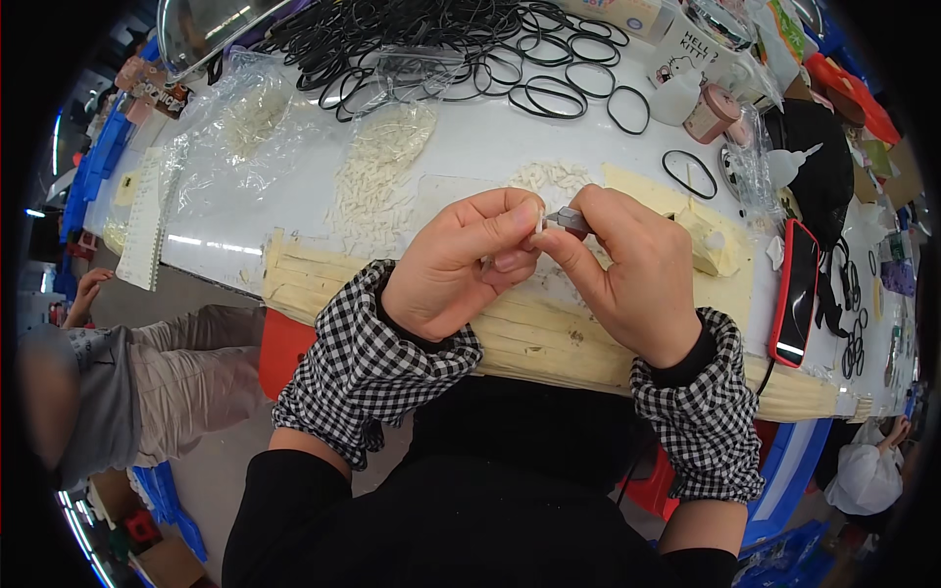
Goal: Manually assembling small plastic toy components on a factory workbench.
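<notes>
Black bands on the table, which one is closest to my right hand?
The single band lying alone beyond your right hand, left of the red phone; the others lie farther off, around the big tangle or right of the phone.

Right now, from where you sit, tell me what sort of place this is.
Probably a workshop or factory floor for small parts: a white worktable bears a large heap of black bands and a pile of small pale pieces.
</notes>
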`<control>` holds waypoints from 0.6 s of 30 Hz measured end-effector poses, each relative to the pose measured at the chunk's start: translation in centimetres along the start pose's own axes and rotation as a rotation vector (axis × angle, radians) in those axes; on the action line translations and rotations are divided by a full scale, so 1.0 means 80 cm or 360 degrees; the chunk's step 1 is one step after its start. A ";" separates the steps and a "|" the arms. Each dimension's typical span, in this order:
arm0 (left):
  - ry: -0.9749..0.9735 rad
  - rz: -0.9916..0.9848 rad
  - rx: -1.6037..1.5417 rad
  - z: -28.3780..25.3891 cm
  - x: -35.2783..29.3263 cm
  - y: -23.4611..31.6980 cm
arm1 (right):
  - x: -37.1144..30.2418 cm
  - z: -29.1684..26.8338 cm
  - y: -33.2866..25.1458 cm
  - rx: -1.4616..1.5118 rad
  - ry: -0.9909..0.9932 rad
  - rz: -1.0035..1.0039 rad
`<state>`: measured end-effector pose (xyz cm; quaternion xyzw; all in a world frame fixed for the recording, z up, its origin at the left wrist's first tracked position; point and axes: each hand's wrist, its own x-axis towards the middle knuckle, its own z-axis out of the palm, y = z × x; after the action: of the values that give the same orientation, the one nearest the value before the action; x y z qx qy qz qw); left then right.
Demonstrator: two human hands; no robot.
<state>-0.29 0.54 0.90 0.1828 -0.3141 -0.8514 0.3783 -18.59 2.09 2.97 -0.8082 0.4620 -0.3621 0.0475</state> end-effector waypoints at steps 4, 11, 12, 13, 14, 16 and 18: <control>0.0034 0.0002 0.0005 0.002 0.000 0.001 | -0.001 -0.003 -0.001 -0.0019 -0.0070 0.0006; 0.0210 0.0345 -0.0600 -0.011 0.002 0.006 | -0.001 0.002 0.003 0.0054 -0.0004 0.0047; 0.0307 0.0404 -0.0659 -0.012 0.000 0.007 | -0.002 0.003 0.003 0.0053 -0.0059 0.0036; 0.0404 0.0464 -0.0718 -0.014 0.000 0.007 | -0.004 0.006 0.003 0.0052 -0.0113 0.0025; 0.0409 0.0466 -0.0756 -0.017 0.000 0.006 | -0.005 0.009 0.003 0.0051 -0.0167 0.0013; 0.0420 0.0504 -0.0747 -0.019 0.001 0.006 | -0.008 0.016 0.001 0.0063 -0.0252 -0.0029; 0.0441 0.0542 -0.0735 -0.020 0.001 0.004 | -0.009 0.022 -0.001 0.0042 -0.0344 -0.0082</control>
<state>0.73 -0.35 -0.07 0.1513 -0.0840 -0.7916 0.5860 -17.65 2.25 1.31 -0.8534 0.4285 -0.2800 0.0982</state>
